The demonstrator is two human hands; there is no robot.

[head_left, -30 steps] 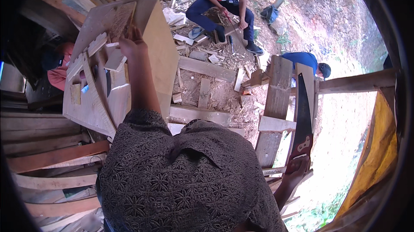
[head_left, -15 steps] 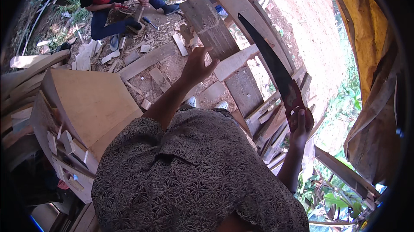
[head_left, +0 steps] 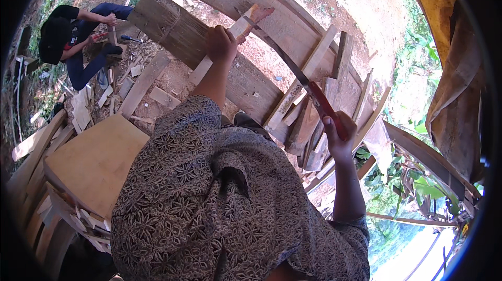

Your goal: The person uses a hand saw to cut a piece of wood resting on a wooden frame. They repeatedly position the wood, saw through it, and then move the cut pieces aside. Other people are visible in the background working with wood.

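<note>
My left hand (head_left: 221, 43) grips a narrow wooden slat (head_left: 230, 43) that lies over a wide weathered plank (head_left: 204, 46). My right hand (head_left: 339, 133) holds the red handle of a long curved blade (head_left: 285, 56). The blade's tip meets the reddish upper end of the slat. My patterned shirt fills the lower middle of the view and hides what is under it.
A pale wooden stool (head_left: 94, 161) stands at my left. Stacked planks (head_left: 324, 93) lie ahead and to the right, with offcuts (head_left: 151, 79) on the dirt. A person in dark clothes (head_left: 70, 40) crouches at the upper left, working with wood. Green plants (head_left: 413, 176) grow at right.
The view has swung from the pale stool to the planks. My left hand let go of the stool and took the slat. The blade came down onto the slat's end.
</note>
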